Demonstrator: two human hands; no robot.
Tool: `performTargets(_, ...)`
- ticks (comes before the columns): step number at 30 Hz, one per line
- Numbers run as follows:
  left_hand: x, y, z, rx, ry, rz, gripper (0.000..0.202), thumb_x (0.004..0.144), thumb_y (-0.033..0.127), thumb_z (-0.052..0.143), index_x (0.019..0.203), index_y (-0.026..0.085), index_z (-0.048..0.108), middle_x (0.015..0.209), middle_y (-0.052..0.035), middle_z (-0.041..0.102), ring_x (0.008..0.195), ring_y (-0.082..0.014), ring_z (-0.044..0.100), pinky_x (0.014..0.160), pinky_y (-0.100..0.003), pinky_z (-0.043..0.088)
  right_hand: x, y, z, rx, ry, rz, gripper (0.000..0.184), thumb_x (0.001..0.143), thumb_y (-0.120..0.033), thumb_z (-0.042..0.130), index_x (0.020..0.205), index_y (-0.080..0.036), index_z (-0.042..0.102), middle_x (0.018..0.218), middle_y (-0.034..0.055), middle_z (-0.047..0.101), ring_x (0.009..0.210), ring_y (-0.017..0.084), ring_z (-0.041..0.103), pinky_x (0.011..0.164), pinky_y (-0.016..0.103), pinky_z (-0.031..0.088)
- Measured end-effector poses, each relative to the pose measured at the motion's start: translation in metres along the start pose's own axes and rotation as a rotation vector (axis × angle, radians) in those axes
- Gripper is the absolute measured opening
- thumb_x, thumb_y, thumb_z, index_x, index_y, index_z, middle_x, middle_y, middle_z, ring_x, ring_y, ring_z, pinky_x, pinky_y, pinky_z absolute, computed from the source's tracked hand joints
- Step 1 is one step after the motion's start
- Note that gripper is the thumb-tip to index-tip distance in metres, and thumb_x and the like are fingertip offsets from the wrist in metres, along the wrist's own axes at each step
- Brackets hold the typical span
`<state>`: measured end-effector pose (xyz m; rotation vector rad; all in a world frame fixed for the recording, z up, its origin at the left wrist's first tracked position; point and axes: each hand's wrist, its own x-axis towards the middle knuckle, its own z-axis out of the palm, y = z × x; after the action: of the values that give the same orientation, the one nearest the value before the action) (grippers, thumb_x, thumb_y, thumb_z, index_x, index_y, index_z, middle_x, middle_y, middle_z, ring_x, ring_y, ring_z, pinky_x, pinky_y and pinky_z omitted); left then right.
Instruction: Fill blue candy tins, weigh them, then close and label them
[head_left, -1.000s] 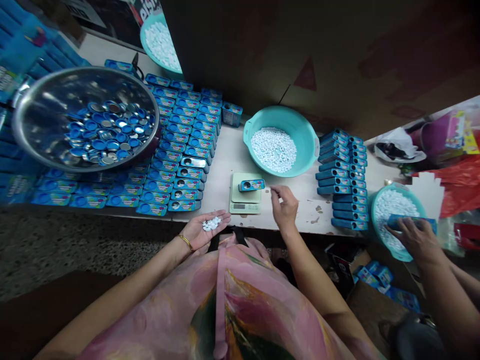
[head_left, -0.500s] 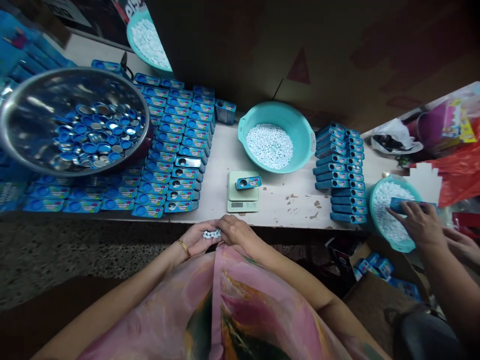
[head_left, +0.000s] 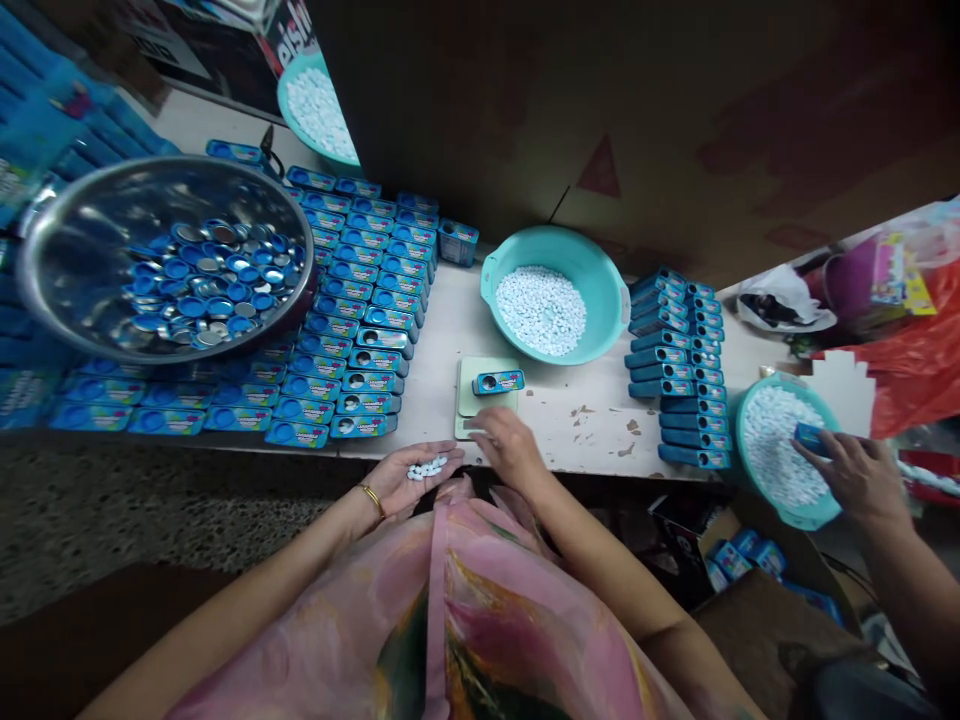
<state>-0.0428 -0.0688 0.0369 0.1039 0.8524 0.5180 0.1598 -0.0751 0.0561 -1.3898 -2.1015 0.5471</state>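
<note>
My left hand lies palm up at the table's front edge, cupping a small heap of white tablets. My right hand hovers just right of it, over the front of a small green scale, fingers pinched together; what they hold is too small to see. A blue tin with a round hole in its lid sits on the scale. Behind it stands a teal basin of white tablets.
Rows of blue tins cover the table's left. A steel bowl of round lids rests on them. More tins are stacked at right. Another person's hand holds a tin in a second teal basin. A third basin sits far back.
My right hand came back from beside the scale to my left palm, then rose a little toward the scale's front. The other person's hand dipped its tin lower into the right basin.
</note>
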Motion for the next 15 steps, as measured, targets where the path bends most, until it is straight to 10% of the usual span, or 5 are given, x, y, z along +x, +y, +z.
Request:
performTargets(9,-0.005,0.006,-0.017,-0.039,0.118,0.050,0.016,0.074,0.009,0.054,0.088,0.005,0.060,0.073,-0.0094,0.061,0.060,-0.0108,0.058,0.040,-0.014,0.039,0.060,0.047,-0.024,-0.477,-0.106,0.054,0.033,0.081,-0.014,0.043,0.113,-0.016,0.047,0.101,0.0097,0.054,0.093,0.022,0.042,0.079,0.033,0.038)
performTargets(15,-0.014,0.012,-0.027,-0.117,0.199,0.127,0.018,0.073,0.009,0.055,0.091,0.005,0.058,0.075,-0.0090,0.060,0.059,-0.0099,0.057,0.040,-0.014,0.039,0.171,0.043,-0.029,-0.521,0.069,0.029,0.035,0.082,-0.017,0.042,0.117,-0.014,0.043,0.101,0.0109,0.052,0.093,0.022,0.042,0.077,0.034,0.036)
